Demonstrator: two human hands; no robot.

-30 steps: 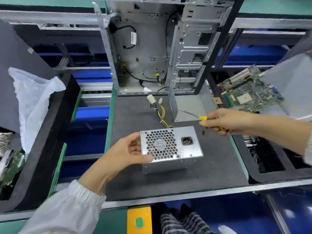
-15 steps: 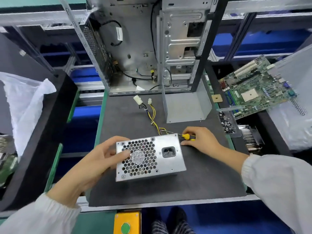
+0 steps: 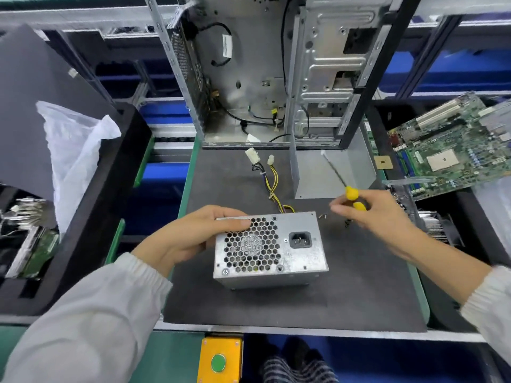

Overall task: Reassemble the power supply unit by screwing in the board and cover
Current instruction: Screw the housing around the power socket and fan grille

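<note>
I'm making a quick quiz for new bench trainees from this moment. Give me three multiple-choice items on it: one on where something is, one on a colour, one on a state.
1. Where do the loose screws lie?
A. on the mat just right of the power supply
B. inside the computer case
C. on the circuit board

2. What colour is the screwdriver handle?
A. red
B. yellow
C. blue

3. What is the left hand doing?
A. resting flat on the mat
B. holding a plastic bag
C. gripping the power supply

Answers:
1 A, small screws sit on the mat beside the top right corner of the power supply.
2 B, the screwdriver in the right hand shows a yellow handle.
3 C, the left hand has its thumb on the vented face and its fingers over the top edge.
</note>
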